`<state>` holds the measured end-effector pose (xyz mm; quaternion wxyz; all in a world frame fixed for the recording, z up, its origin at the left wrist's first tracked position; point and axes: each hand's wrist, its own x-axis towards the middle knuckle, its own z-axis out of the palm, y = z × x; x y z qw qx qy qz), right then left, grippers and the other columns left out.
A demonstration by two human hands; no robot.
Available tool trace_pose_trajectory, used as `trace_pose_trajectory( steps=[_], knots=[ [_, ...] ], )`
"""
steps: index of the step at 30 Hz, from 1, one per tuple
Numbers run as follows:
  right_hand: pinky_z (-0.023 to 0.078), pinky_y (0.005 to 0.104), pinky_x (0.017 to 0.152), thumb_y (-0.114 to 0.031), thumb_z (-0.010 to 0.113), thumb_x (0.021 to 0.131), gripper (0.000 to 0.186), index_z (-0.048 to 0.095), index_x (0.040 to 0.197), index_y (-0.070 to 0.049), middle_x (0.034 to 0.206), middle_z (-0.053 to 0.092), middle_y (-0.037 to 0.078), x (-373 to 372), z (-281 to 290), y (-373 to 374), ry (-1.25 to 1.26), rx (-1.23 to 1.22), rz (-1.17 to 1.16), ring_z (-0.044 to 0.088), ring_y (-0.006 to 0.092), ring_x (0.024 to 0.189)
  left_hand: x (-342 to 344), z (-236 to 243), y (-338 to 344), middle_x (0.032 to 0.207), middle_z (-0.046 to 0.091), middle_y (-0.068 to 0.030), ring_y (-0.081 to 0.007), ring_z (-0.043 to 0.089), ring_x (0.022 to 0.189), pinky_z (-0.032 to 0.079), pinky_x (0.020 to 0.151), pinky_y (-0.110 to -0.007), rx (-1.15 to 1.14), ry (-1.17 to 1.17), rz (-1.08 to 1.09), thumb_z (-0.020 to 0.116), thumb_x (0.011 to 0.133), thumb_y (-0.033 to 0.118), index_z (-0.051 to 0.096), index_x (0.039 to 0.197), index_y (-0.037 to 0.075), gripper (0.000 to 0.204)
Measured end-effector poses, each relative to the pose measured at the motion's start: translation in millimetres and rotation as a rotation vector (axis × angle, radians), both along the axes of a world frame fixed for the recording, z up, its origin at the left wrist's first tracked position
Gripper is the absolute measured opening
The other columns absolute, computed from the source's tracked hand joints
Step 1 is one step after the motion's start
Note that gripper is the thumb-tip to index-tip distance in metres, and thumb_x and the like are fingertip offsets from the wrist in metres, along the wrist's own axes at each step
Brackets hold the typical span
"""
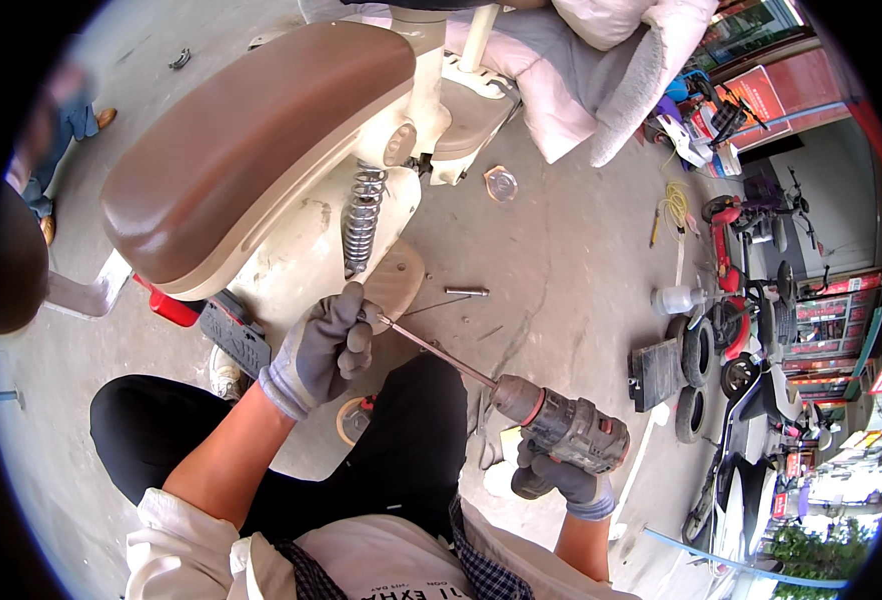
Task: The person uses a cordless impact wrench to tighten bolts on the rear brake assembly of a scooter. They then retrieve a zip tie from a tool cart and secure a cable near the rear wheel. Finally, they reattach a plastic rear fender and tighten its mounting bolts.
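Note:
In my right hand (569, 484), grey-gloved, is a cordless drill (573, 428) with a dark, worn body. Its long thin bit (443, 354) points up and left. The bit's tip meets the closed fingertips of my left hand (323, 352), also gloved; whatever small thing they pinch is hidden. Just above that hand is the cream body panel (296, 240) of a scooter, with a coil-spring shock absorber (363, 220) beside it. The scooter's brown seat (261, 140) extends over the upper left.
A metal pin (467, 291) and a thin rod lie on the floor nearby. An orange tape roll (355, 418) sits by my leg. Right of me are stacked tires (696, 355), a black box (655, 376) and parked scooters. Another person's legs (59, 150) show far left.

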<state>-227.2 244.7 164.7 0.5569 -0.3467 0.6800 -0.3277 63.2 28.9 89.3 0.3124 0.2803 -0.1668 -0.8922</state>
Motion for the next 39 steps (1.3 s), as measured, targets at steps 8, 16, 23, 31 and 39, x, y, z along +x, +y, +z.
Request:
trace_pose_trajectory(
  steps=[8,16,23,31,39],
  knots=[
    [0.052,0.0318,0.074,-0.002,0.068,0.068,0.037,0.060,0.104,-0.006,0.086,0.066,0.005,5.9,-0.2,-9.2,-0.002,-0.017,0.017,0.064,0.0169,0.079,2.6,11.2,-3.0,0.055,0.052,0.0025,-0.0096,0.045,0.039,0.036,0.038,-0.022,-0.024,-0.169,-0.035,0.060,0.091,0.049,0.059,0.086,0.009,0.041],
    [0.052,0.0292,0.067,-0.006,0.075,0.071,0.040,0.060,0.109,-0.008,0.093,0.068,0.004,-11.1,-9.2,-6.0,0.030,-0.012,0.021,0.063,0.0133,0.078,-4.3,17.1,-8.1,0.057,0.055,0.0006,-0.0104,0.051,0.043,0.040,0.041,-0.022,0.034,-0.203,0.024,0.061,0.091,0.048,0.060,0.086,0.008,0.040],
    [0.053,0.0288,0.074,-0.011,0.075,0.073,0.041,0.062,0.111,-0.007,0.098,0.068,0.004,-1.6,35.0,-32.6,0.496,-0.272,0.339,0.065,0.0139,0.084,-6.9,-4.3,-6.8,0.057,0.058,-0.0026,-0.0110,0.053,0.044,0.041,0.040,-0.024,-0.115,-0.425,-0.107,0.057,0.096,0.038,0.061,0.082,0.007,0.035],
    [0.054,0.0318,0.064,-0.001,0.066,0.067,0.034,0.063,0.101,0.001,0.086,0.065,0.010,1.2,49.5,-94.8,0.216,-0.055,-0.102,0.065,0.0199,0.070,-57.6,-61.0,1.6,0.078,0.065,-0.0091,-0.0183,0.063,0.066,0.050,0.060,-0.032,-0.449,-0.581,0.062,0.060,0.093,0.034,0.063,0.095,0.004,0.030],
    [0.045,0.0270,0.063,-0.009,0.067,0.074,0.019,0.060,0.091,-0.003,0.080,0.059,0.000,0.4,66.2,-207.1,0.319,0.143,0.053,0.054,0.0107,0.069,-84.5,-110.9,-8.7,0.139,0.043,-0.0243,-0.0402,0.035,0.134,0.029,0.110,-0.050,-1.507,-1.571,-0.147,0.060,0.083,0.023,0.049,0.130,0.006,0.052]
  ],
)
